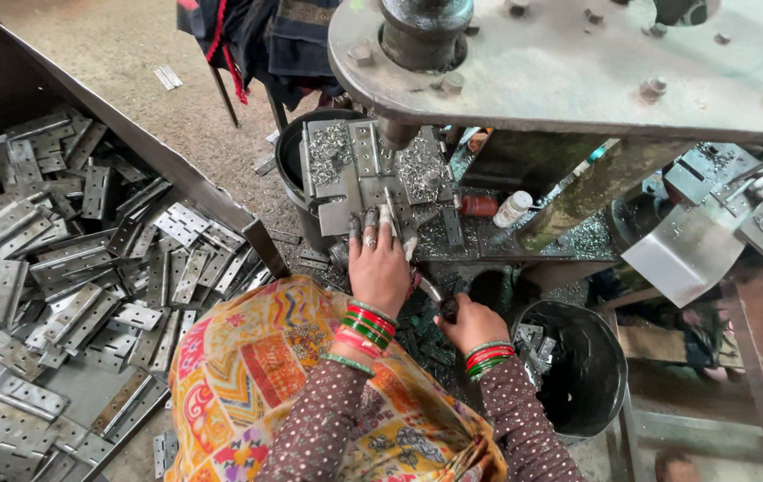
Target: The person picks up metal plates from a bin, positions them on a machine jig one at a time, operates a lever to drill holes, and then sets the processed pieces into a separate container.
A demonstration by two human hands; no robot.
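1. The left hand (380,261) pressed a metal hinge (388,203) flat on the press counter (337,187), fingers spread wide over it.
2. The right hand (471,323) had its grip closed round a dark lever knob (448,309).
3. Judged step: seating the hinge under the punch (397,134); next needs exact alignment.
4. The hinge's long axis ran away from the person.

Left hand (380,263) reaches forward, fingers spread flat; right hand (471,326) fisted low.
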